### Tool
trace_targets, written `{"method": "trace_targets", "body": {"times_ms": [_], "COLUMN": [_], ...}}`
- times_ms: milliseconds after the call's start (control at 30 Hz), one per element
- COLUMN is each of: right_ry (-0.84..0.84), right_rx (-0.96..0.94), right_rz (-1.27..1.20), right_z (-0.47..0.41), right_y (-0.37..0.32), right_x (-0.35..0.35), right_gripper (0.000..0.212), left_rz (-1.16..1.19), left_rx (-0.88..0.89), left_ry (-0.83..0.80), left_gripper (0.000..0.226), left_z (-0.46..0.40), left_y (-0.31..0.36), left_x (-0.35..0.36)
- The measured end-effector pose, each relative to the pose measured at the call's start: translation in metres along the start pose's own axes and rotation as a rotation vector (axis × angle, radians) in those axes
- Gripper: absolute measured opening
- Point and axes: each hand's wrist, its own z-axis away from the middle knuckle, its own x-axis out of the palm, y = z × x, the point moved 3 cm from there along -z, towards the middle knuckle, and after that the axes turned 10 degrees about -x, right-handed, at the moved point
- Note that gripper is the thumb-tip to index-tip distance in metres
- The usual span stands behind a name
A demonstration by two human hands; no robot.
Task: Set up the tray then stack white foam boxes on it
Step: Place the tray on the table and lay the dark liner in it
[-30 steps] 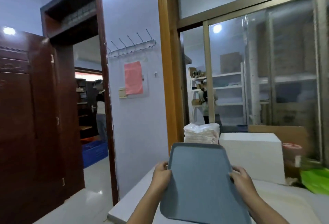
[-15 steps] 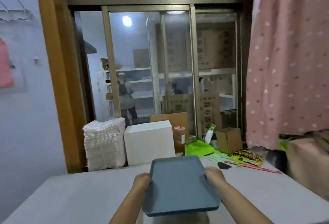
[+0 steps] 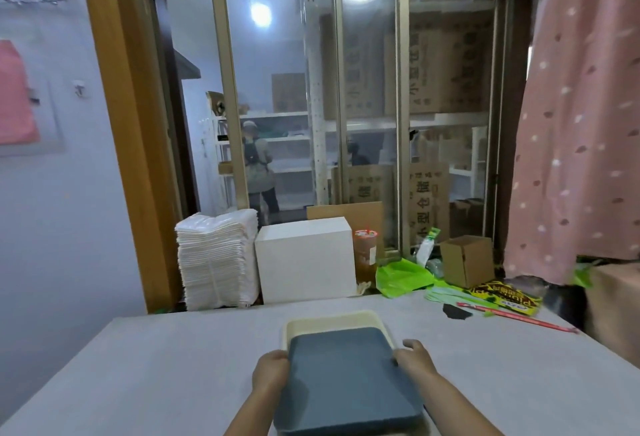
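Note:
A grey-blue tray is held upside down just above the table, its underside facing me. My left hand grips its left edge and my right hand grips its right edge. Under it lies a cream tray, only its far rim showing. A large white foam box stands at the table's far edge by the window. To its left is a tall stack of flat white foam pieces.
Right of the foam box are a drink cup, a green plastic bag, a small cardboard box, a yellow packet and a red stick. A pink curtain hangs at right. A person stands behind the window glass.
My view swung right from the doorway to the window, and the table came closer. Both hands lowered the grey-blue tray toward the table, and the cream tray under it came into sight.

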Motion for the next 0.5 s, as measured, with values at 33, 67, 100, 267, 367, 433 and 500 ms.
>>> {"method": "trace_targets", "body": {"times_ms": [33,67,100,267,367,433,500], "right_ry": [0.009,0.016,0.02,0.043,0.051,0.05,0.052], "right_rx": [0.003,0.005,0.008,0.02,0.01,0.01,0.011], "right_rz": [0.005,0.009,0.016,0.05,0.088,0.079,0.095], "right_z": [-0.001,-0.001,0.0,-0.001,-0.005,-0.008,-0.01], "right_y": [0.002,0.005,0.007,0.023,0.031,0.032,0.031], "right_x": [0.001,0.002,0.004,0.01,0.01,0.009,0.006], "right_gripper": [0.057,0.057,0.056,0.034,0.014,0.018,0.027], "left_rz": [0.001,-0.001,0.001,0.046,0.047,-0.018,-0.135], "left_rx": [0.01,0.022,0.028,0.053,0.079,0.12,0.162], "left_ry": [0.007,0.018,0.028,0.094,0.123,0.152,0.181], "left_gripper": [0.02,0.015,0.013,0.024,0.027,0.028,0.024], "left_z": [-0.002,-0.003,-0.003,-0.002,-0.001,0.002,0.005], "left_y": [-0.004,-0.008,-0.011,-0.027,-0.028,-0.026,-0.025], "left_x": [0.0,0.001,0.002,0.009,0.01,0.011,0.012]}}
